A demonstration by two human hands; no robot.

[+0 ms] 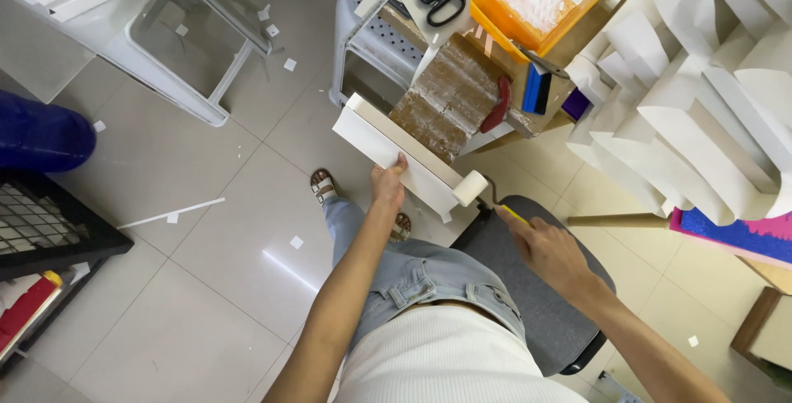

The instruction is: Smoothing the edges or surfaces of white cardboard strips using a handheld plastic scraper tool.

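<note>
Left hand [388, 184] clamps the white box [396, 151] — long axis slanting away leftward — while the right hand [549, 250], well apart, grips a roller [472, 188] at its near end.

Matt white card box [388, 143], fuzzy white roller [470, 188], glossy floor tiles [190, 230], translucent orange plastic tray [495, 19], blue denim jeans [429, 275]

Package-wise there's mostly just white boxes. One long, flat white box [396, 151] sticks out off the edge of the tabletop [569, 36]. A big heap of folded white box blanks [693, 114] is piled along the right side, all plain as far as I can tell. No labels, signs or screens visible.
</note>
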